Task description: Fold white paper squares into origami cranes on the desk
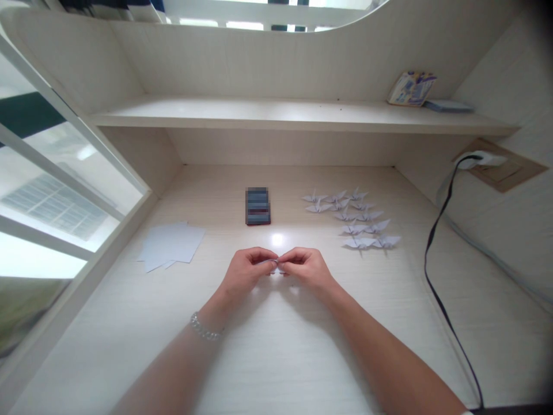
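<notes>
My left hand (253, 266) and my right hand (303, 265) meet at the middle of the desk, fingertips pinched together. Between them is a small piece of folded white paper (277, 268), mostly covered by the fingers, so its shape does not show. A chain bracelet (203, 328) circles my left wrist. To the right of my hands stand several white paper cranes (358, 229) in loose rows. Off to the left lies a fanned stack of white paper sheets (175, 245). Beyond my hands rests a phone (258, 206) with a blurred screen.
A shelf (259, 112) spans the back, carrying a colourful packet (412, 88) and a flat bluish item (448, 106). On the right wall, a white plug (479, 159) feeds a black cable (436, 294) running down across the desk (268, 369). A barred window (52, 173) borders the left.
</notes>
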A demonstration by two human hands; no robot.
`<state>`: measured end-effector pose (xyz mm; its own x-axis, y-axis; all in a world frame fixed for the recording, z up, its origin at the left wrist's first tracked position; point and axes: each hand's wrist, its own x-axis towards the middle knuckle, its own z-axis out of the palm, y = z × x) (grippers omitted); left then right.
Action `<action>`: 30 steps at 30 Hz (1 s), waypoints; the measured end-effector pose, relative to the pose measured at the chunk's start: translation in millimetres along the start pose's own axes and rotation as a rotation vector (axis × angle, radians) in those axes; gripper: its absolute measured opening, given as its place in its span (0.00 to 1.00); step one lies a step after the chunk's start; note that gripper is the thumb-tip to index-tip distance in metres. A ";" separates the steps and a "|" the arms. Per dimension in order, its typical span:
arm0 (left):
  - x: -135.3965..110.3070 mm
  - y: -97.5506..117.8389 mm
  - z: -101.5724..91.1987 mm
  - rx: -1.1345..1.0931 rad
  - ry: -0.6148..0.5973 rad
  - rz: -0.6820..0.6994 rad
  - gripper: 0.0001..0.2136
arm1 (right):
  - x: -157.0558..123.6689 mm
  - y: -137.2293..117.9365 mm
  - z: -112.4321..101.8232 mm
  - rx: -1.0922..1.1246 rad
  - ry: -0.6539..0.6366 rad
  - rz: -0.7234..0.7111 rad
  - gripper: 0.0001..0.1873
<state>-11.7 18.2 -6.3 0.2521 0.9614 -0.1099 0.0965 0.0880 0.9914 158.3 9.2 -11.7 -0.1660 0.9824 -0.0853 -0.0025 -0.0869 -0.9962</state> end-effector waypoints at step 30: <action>1.2 -5.3 -3.1 0.002 -0.048 -0.026 0.07 | -0.4 -5.5 -0.1 -0.103 -0.003 0.003 0.08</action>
<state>-14.9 19.7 -11.5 0.2958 0.9452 -0.1386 0.1059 0.1118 0.9881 158.5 9.3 -6.3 -0.1686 0.9817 -0.0880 0.0993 -0.0719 -0.9925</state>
